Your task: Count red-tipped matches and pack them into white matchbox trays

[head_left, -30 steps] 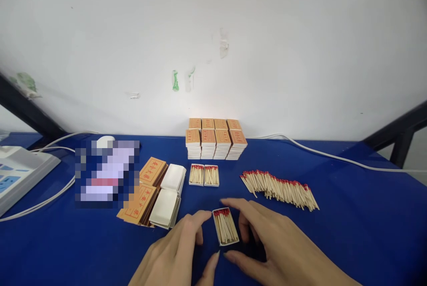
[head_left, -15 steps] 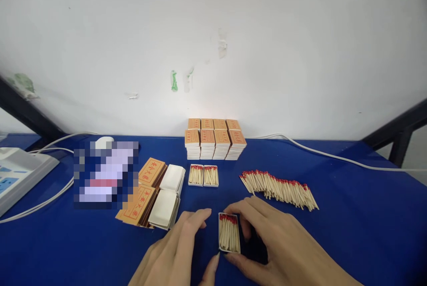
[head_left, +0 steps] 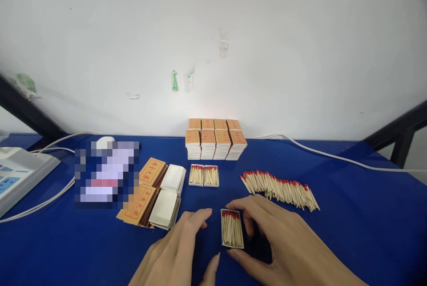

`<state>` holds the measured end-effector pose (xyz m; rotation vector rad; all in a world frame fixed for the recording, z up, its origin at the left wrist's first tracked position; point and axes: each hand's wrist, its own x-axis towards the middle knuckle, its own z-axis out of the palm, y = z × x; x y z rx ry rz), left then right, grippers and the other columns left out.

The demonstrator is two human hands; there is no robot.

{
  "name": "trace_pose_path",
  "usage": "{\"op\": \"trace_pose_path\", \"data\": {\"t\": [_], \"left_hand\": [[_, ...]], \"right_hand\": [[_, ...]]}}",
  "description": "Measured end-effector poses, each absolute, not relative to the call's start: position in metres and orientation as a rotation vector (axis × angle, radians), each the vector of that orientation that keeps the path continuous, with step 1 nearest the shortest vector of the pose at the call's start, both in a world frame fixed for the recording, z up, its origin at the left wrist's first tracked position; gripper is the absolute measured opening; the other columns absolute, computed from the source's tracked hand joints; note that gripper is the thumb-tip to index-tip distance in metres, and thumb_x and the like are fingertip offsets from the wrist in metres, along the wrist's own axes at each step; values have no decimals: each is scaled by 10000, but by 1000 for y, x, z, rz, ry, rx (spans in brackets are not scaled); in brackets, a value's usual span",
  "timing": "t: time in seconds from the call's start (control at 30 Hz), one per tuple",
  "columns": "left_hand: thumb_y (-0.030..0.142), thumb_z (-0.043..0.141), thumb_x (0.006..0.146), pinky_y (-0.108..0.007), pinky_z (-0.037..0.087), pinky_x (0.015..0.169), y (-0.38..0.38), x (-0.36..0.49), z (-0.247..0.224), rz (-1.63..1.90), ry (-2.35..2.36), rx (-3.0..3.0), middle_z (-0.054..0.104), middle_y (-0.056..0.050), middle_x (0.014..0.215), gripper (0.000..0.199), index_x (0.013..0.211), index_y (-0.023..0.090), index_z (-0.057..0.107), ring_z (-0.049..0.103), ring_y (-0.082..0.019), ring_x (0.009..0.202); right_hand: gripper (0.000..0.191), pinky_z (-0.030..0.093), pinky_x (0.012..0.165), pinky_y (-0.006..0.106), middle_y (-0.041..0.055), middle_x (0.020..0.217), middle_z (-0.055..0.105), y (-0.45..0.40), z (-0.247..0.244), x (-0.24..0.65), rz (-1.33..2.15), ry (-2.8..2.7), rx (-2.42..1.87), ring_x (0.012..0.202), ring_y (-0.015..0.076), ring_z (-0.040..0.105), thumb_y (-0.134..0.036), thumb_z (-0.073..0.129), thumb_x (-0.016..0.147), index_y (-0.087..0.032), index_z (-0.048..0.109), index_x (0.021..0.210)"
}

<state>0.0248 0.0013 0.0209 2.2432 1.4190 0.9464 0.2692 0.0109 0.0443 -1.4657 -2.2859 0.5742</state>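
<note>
A small white matchbox tray (head_left: 232, 229) full of red-tipped matches stands before me at the front middle. My right hand (head_left: 276, 235) grips it by its two short ends, fingertips at the far end and thumb at the near end. To the tray's left is my left hand (head_left: 178, 246), open, its thumb and fingers apart and clear of the tray. Two more filled trays (head_left: 203, 175) sit side by side farther back. A long heap of loose matches (head_left: 280, 188) lies beyond my right hand.
Stacked matchboxes (head_left: 215, 139) stand against the wall. Orange matchbox sleeves (head_left: 143, 201) and white empty trays (head_left: 165, 208) are piled left on the blue table (head_left: 360, 232). Farther left are a pixelated phone-like object (head_left: 108, 172), a white device (head_left: 23, 179) and cables.
The filled tray has shifted slightly away from me and to the right with my right hand. My left thumb, near its corner before, is now farther from it.
</note>
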Motion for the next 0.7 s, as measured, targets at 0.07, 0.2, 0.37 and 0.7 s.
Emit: {"op": "trace_pose_path", "data": {"t": [0.07, 0.2, 0.37, 0.7], "left_hand": [[493, 669, 1123, -339, 751, 696, 1, 25, 21, 942, 1418, 2242, 853, -29, 897, 306, 1044, 230, 802, 894, -262, 825], [428, 657, 1135, -330, 753, 736, 1, 24, 21, 942, 1416, 2237, 853, -23, 895, 269, 1021, 229, 796, 894, -241, 808], [433, 641, 1149, -347, 757, 725, 0, 25, 18, 932, 1417, 2228, 852, -13, 867, 268, 1048, 242, 799, 895, -250, 823], [404, 655, 1152, -344, 761, 763, 0, 26, 15, 955, 1391, 2266, 839, -14, 861, 264, 1027, 226, 805, 890, -233, 826]], "right_hand": [[581, 588, 732, 358, 12, 1000, 751, 11, 43, 270, 569, -2287, -1470, 871, 238, 753, -223, 885, 821, -309, 712, 1369], [449, 568, 707, 351, 3, 975, 733, 11, 42, 270, 622, -2328, -1486, 840, 225, 722, -217, 855, 859, -298, 730, 1283], [455, 563, 723, 347, 3, 1017, 722, 13, 44, 270, 644, -2295, -1511, 866, 215, 727, -219, 823, 907, -315, 716, 1339], [330, 573, 907, 427, 64, 1140, 756, 73, 84, 285, 409, -2349, -1568, 1057, 283, 722, -355, 822, 1023, -270, 756, 1335]]}}
